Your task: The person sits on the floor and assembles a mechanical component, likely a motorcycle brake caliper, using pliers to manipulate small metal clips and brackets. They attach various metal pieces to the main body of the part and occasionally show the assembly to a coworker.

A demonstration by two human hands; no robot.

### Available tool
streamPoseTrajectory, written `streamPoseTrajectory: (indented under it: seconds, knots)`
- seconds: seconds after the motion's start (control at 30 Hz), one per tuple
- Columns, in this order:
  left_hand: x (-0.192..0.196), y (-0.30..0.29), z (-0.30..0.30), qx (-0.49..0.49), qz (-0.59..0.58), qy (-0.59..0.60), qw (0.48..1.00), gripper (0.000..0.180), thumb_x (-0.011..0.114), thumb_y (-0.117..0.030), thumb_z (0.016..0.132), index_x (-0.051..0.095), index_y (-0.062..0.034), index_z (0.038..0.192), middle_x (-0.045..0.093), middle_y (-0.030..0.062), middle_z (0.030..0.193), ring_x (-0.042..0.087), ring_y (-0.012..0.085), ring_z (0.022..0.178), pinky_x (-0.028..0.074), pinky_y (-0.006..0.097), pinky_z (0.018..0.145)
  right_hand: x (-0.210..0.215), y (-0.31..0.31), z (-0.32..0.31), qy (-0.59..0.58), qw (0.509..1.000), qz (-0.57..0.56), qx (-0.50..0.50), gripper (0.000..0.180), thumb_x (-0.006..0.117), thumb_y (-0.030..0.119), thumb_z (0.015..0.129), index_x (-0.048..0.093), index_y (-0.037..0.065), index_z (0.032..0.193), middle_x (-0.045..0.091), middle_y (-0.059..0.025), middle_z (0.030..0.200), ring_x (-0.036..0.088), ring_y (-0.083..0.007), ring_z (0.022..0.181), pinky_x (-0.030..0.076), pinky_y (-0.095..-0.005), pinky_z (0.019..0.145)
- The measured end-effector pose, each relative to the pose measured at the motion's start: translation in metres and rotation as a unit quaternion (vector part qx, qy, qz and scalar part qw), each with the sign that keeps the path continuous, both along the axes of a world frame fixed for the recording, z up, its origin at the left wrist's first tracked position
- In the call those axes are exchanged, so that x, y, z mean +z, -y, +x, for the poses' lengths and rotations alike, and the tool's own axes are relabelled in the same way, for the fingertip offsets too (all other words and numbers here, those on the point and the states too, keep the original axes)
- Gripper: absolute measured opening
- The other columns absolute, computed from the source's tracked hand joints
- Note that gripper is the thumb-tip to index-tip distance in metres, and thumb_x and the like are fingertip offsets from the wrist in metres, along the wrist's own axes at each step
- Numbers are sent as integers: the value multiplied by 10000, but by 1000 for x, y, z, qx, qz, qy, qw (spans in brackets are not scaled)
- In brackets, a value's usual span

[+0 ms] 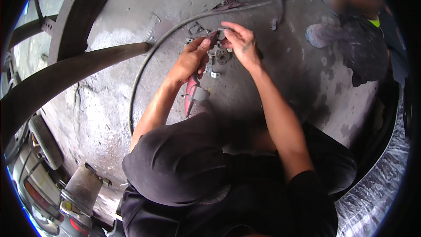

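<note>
My left hand (191, 60) is wrapped round a long, narrow red-and-grey piece (190, 93). Its lower end slants down toward my knee, and its upper end sticks out past my thumb. Close by that upper end is my right hand (240, 43), thumb and forefinger brought near each other; what lies between them is too small to make out. Under both hands, several grey metal brackets and mechanisms (222, 55) lie on the concrete floor (175, 0), partly hidden by my fingers.
A grey hose (141, 72) curves round the work spot. More loose parts (228, 1) lie beyond it. Dark curved beams (66, 68) reach in from the left. A co-worker (364, 46) crouches at the far right. A wheel (45, 142) and wrinkled plastic sheeting (372, 197) are nearer me.
</note>
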State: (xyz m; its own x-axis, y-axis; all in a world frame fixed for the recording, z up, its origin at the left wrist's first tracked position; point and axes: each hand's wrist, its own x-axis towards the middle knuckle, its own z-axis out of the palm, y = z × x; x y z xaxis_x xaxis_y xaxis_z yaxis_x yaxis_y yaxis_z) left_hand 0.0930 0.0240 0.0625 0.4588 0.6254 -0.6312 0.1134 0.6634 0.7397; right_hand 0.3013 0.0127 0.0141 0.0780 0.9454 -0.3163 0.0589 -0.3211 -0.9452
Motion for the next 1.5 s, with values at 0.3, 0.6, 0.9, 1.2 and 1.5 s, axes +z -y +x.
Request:
streamPoseTrajectory:
  seconds: [0.3, 0.6, 0.9, 1.2, 1.5]
  knots:
    - [-6, 3, -4, 67, -196, 161, 965, 459, 380, -529, 1119, 538, -100, 1155, 474, -11, 714, 417, 90, 491, 403, 272, 457, 17, -4, 15, 22, 995, 66, 71, 379, 589, 36, 1019, 611, 13, 1397, 752, -163, 1035, 749, -258, 896, 609, -377, 802]
    - [-8, 7, 2, 48, -140, 129, 981, 518, 297, -537, 1131, 540, -82, 1168, 447, -11, 670, 405, 101, 478, 403, 287, 461, 18, -5, 7, 304, 911, 278, 28, 179, 666, 41, 932, 719, -9, 1096, 739, -212, 914, 719, -409, 806, 580, -448, 707]
    - [-13, 5, 5, 29, -97, 127, 987, 556, 320, -552, 1122, 531, -57, 1260, 445, -4, 672, 442, 103, 483, 455, 283, 469, 15, -8, 0, 234, 960, 118, -101, 144, 713, 126, 929, 725, -17, 921, 722, -165, 722, 712, -227, 613, 545, -351, 609]
    - [-12, -8, -6, 13, -4, 138, 990, 522, 389, -555, 1104, 497, -45, 1091, 480, 12, 697, 464, 91, 483, 465, 268, 445, 42, -21, 3, 101, 991, 33, -80, 144, 710, 123, 936, 721, -20, 952, 731, -107, 730, 704, -158, 633, 534, -313, 602]
    - [-7, -1, -11, 6, -61, 166, 984, 553, 394, -586, 1088, 501, -43, 1098, 501, 32, 729, 477, 81, 487, 459, 245, 409, 39, -21, 12, 171, 975, 142, -18, 176, 632, 105, 990, 723, -14, 1082, 756, -102, 830, 724, -181, 703, 573, -311, 661]
